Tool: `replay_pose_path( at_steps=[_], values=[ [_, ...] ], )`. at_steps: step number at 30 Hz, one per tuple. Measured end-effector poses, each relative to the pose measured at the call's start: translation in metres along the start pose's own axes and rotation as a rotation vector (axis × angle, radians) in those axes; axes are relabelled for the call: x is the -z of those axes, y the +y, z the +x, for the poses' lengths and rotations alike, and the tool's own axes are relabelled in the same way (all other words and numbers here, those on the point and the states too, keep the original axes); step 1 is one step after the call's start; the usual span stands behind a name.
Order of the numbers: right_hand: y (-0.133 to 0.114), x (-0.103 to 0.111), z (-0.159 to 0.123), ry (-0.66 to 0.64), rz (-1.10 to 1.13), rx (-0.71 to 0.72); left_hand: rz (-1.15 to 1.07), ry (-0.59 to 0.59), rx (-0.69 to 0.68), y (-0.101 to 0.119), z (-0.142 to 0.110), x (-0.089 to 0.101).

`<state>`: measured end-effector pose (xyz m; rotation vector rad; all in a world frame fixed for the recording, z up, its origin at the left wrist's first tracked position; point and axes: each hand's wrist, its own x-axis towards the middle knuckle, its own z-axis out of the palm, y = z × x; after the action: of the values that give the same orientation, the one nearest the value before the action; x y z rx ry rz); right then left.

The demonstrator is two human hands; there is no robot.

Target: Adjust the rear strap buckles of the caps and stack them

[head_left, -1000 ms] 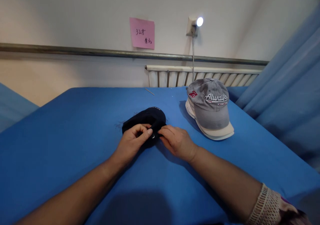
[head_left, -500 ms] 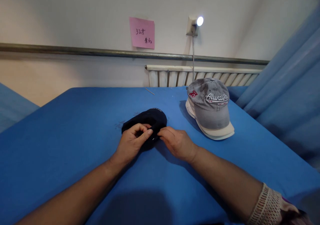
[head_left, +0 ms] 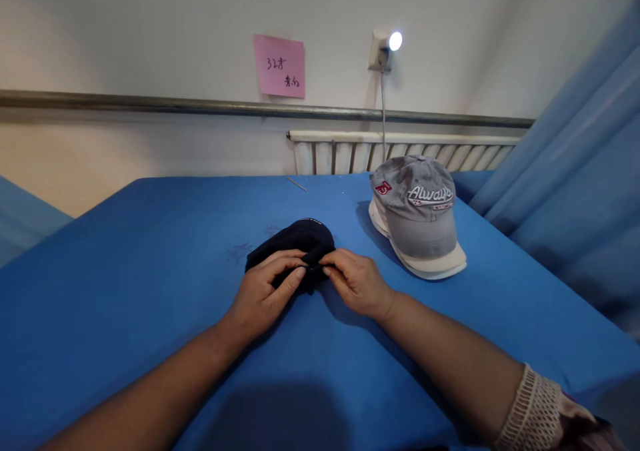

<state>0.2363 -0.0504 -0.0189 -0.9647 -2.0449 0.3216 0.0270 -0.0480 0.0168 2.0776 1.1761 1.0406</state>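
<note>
A black cap (head_left: 280, 240) lies on the blue-covered table, with small white lettering along its far edge. My left hand (head_left: 263, 294) grips its near side, thumb and fingers closed on the fabric. From the right, my right hand (head_left: 357, 283) pinches the cap's near right part between thumb and fingertips. Both sets of fingertips are close together there, and the small part between them is mostly hidden. To the right of my hands stands a grey cap (head_left: 420, 204) with "Always" lettering, stacked on at least one other pale-brimmed cap.
The blue table cover (head_left: 125, 291) reaches back to the wall. A thin stick-like piece (head_left: 297, 184) lies near the far edge. Behind are a radiator (head_left: 345, 156), a metal rail (head_left: 200, 106), a pink note (head_left: 280, 67) and a lit plug (head_left: 395, 41). A blue curtain (head_left: 575, 171) hangs at right.
My right fingers have shifted slightly and now pinch the cap's edge with thumb and forefinger visible. The left fingers have stretched further over the fabric. The stacked caps have not moved.
</note>
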Motion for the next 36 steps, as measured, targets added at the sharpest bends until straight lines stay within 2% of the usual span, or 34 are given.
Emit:
replay_pose_path(
  at_steps=[3, 5, 13, 17, 20, 23, 28, 33, 36],
  values=[
    [0.001, 0.000, 0.000, -0.008, 0.013, 0.032, -0.068, 0.051, 0.086, 0.000, 0.000, -0.001],
    [0.002, -0.001, 0.000, -0.013, 0.018, 0.044, -0.084, 0.069, 0.087, -0.001, 0.000, -0.001],
    [0.002, -0.002, -0.001, 0.055, 0.058, -0.031, 0.117, -0.003, -0.104, -0.004, -0.001, 0.002],
    [0.001, -0.002, -0.003, 0.069, 0.059, -0.093, 0.181, -0.008, -0.140, -0.004, -0.001, 0.004],
    [-0.001, -0.002, -0.003, 0.065, -0.006, -0.046, 0.148, 0.037, -0.070, -0.001, 0.002, 0.003],
    [-0.007, -0.002, -0.001, 0.045, -0.087, 0.080, 0.075, 0.074, 0.043, 0.003, 0.005, 0.003],
    [-0.014, -0.008, 0.004, 0.048, -0.332, 0.138, -0.035, 0.053, 0.137, 0.008, 0.006, 0.002],
    [-0.014, -0.005, 0.005, 0.046, -0.343, 0.214, 0.014, 0.082, 0.057, 0.006, 0.003, 0.001],
    [-0.013, -0.002, 0.005, 0.072, -0.235, 0.178, 0.118, 0.088, -0.064, 0.001, 0.001, 0.001]
  ],
)
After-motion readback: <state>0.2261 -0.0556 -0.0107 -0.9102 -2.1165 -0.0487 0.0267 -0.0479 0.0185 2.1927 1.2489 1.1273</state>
